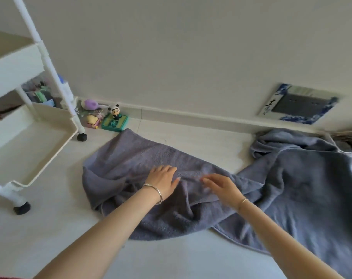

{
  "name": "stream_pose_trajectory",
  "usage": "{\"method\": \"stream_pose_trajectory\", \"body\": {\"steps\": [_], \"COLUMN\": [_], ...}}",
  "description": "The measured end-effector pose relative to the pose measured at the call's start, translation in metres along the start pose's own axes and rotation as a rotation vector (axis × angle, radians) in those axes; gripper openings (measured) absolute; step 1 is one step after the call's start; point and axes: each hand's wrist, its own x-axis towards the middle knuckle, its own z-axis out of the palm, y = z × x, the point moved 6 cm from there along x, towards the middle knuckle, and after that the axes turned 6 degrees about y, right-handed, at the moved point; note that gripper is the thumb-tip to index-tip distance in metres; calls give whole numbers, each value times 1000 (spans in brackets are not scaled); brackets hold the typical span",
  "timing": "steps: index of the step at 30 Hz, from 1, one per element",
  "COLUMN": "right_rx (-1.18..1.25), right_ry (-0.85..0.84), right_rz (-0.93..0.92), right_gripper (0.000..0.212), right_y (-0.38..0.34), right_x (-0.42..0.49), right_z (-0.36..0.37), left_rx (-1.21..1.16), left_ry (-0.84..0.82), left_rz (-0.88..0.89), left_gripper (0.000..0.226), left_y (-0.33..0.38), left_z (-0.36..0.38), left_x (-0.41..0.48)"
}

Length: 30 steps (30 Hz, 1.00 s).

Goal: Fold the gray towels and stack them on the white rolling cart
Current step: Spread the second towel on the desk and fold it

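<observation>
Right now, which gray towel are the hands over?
The darker purplish-gray towel by the white rolling cart, under left hand and right hand; the bluer gray towel lies rightward.

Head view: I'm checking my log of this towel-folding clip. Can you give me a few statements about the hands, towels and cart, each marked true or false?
1. The left hand rests flat on the gray towel. True.
2. That towel is already folded into a neat square. False: it lies spread and creased on the floor.
3. A towel is stacked on the white cart. False: no towel shows on its trays.
4. A second gray towel lies heaped to the right. True.
5. The right hand is clenched round a towel corner. False: its fingers are straight, over the towel.
</observation>
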Motion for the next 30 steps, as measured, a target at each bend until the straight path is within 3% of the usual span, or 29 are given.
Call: {"method": "stream_pose_trajectory", "body": {"steps": [5,10,19,25,27,30], "right_rx": [43,83,133,351,368,389], "right_ry": [360,579,841,795,785,809], "right_rz": [109,222,358,555,568,531], "right_gripper": [13,18,52,72,66,39], "right_y": [63,121,210,264,272,278], "right_x": [-45,-97,-126,-118,-111,-102], "right_z": [-122,-218,-347,-372,-373,-383], "left_rx": [-131,-148,-84,-22,50,147], "left_ry": [-19,-52,-146,-177,-144,-46], "left_rz": [206,320,199,9,-11,-30], "left_gripper": [50,51,58,60,56,50], "left_y": [118,221,304,300,300,298], "left_z": [0,12,61,94,98,95], "left_x": [30,54,95,109,109,112]}}
